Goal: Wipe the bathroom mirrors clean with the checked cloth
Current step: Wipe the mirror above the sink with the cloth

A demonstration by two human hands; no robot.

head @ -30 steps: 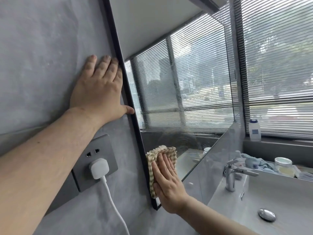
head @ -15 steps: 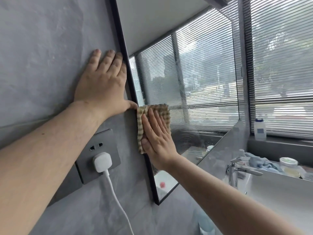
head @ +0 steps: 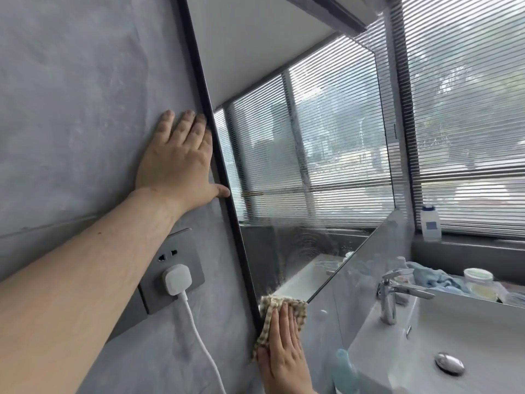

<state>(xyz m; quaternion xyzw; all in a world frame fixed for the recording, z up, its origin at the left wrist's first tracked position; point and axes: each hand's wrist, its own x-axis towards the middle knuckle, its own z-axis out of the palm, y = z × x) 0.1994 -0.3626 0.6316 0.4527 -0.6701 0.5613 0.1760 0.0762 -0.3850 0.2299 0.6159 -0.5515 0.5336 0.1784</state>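
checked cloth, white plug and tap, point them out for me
checked cloth [head: 274, 305], head view, on its upper folded edge above the fingers
white plug [head: 176, 279], head view, on the plug body in the socket
tap [head: 389, 297], head view, on its upright chrome body

The mirror [head: 298, 166] hangs on the wall [head: 71, 109], and its left edge runs down to a bottom corner. The left hand [head: 179, 163] lies flat on the wall, just left of this edge, with the thumb touching the frame. Below this hand a socket [head: 173, 268] sits on the wall, and a plug [head: 176, 279] is in it; its cable [head: 199, 339] hangs down from it. At the bottom corner of the mirror the right hand [head: 284, 348] presses the cloth [head: 272, 311] flat on the glass. To the right, below the mirror, is the sink [head: 454, 331], with the tap [head: 395, 291] at its back. Behind the tap lie a towel [head: 434, 277] and a jar [head: 480, 282]. A bottle [head: 431, 223] stands on the window sill [head: 483, 245], in front of the blinds [head: 468, 109].
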